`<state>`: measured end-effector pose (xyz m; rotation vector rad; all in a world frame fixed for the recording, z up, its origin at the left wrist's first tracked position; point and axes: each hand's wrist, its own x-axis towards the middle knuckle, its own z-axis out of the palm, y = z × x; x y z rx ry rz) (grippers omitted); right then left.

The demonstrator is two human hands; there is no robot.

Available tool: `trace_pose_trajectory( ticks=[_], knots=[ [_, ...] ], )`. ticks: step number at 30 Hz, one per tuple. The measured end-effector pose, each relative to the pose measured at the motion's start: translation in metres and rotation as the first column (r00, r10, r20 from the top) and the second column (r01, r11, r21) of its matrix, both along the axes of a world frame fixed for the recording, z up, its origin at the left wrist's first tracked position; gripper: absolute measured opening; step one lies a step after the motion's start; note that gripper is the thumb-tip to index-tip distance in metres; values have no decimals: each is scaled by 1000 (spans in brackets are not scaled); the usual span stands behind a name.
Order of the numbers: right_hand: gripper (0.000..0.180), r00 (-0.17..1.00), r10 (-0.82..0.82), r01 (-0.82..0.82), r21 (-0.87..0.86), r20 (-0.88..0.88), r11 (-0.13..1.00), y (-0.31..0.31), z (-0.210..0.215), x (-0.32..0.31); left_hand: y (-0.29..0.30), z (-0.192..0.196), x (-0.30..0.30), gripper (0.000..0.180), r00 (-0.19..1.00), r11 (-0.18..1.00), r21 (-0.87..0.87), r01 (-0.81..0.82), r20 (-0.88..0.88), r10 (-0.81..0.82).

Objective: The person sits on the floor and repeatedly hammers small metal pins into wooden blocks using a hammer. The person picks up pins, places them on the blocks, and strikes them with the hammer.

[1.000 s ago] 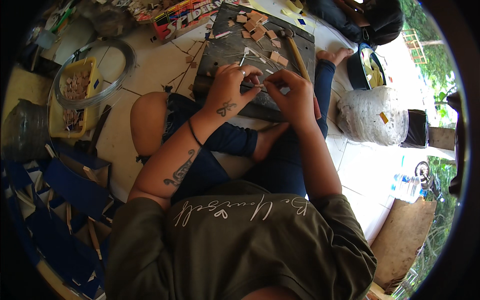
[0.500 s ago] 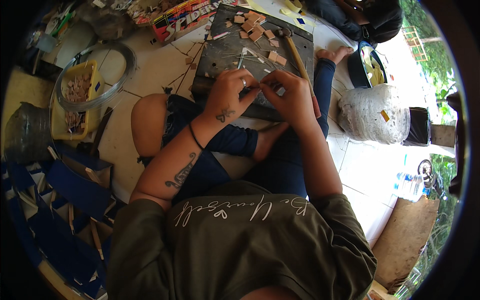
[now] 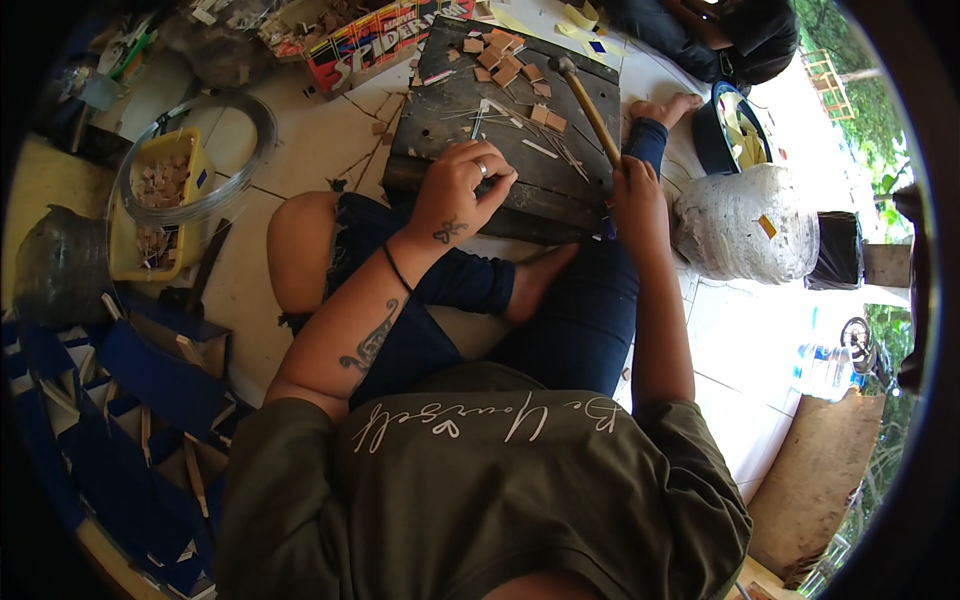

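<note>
My right hand is wrapped round the wooden handle of a hammer, whose head lies toward the far side of a dark work block. Over the block's near edge, my left hand is closed in a pinch. Whatever sits between its fingertips is too small to make out. Several thin metal rods are scattered just beyond that hand. Small brown wooden squares lie heaped at the far end, and a pair of wooden pieces rests nearer the middle.
On the left, a wire coil leans over a yellow basket of small pieces, near blue boxes. A plastic-wrapped bundle and dark tub stand at right. Another person's dark-clothed leg is at the far right.
My right hand has left my left hand's fingertips, moved right and taken hold of the hammer handle. The hammer has shifted slightly. My left hand stays nearly in place, still pinched.
</note>
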<state>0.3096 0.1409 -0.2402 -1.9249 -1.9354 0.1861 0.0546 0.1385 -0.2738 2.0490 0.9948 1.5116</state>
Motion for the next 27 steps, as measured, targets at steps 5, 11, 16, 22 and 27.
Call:
trace_pose_trajectory(
  ticks=[5, 11, 16, 22, 27],
  knots=[
    [38, 762, -30, -186, -264, -646, 946, -71, 52, -3, 1, 0, 0, 8, 1000, 999, -36, 15, 18, -14],
    [50, 934, 228, -259, -82, -275, 962, -124, 88, -21, 0, 2, 0, 8, 1000, 1000, -5, 22, -17, -22],
    [56, 953, 287, -289, -7, -99, 957, -135, 93, -24, 0, 2, 1, 8, 1000, 1000, -14, 2, -16, -2],
    [57, 951, 295, -296, -2, -97, 955, -136, 88, -24, 1, 1, 1, 8, 1000, 1000, -11, 5, -17, -5],
    [55, 939, 318, -324, -27, -134, 946, -130, 89, -22, 2, 1, 1, 8, 1000, 1000, 6, 14, -19, -14]
  ],
)
